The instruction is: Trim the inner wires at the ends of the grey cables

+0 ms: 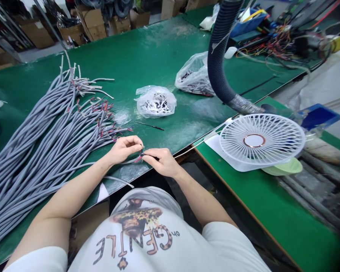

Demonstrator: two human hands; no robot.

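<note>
Close to the table's front edge, my left hand [124,148] pinches the stripped end of a grey cable [130,161], where thin coloured wires [138,157] fan out. My right hand [163,161] meets it from the other side, thumb and forefinger closed on a small dark piece at those wires; its exact kind is too small to tell. To the left lies a large bundle of grey cables [59,139] with red and dark wire ends showing. A thin pointed tool [150,125] rests on the table just beyond my hands.
A plastic bag of small black and white pieces [156,101] stands ahead, with a second clear bag [195,73] behind it. A dark flexible hose [219,56] hangs down at the right. A white fan [262,140] sits on the green side table [243,189]. Tangled wires [289,41] lie farther back.
</note>
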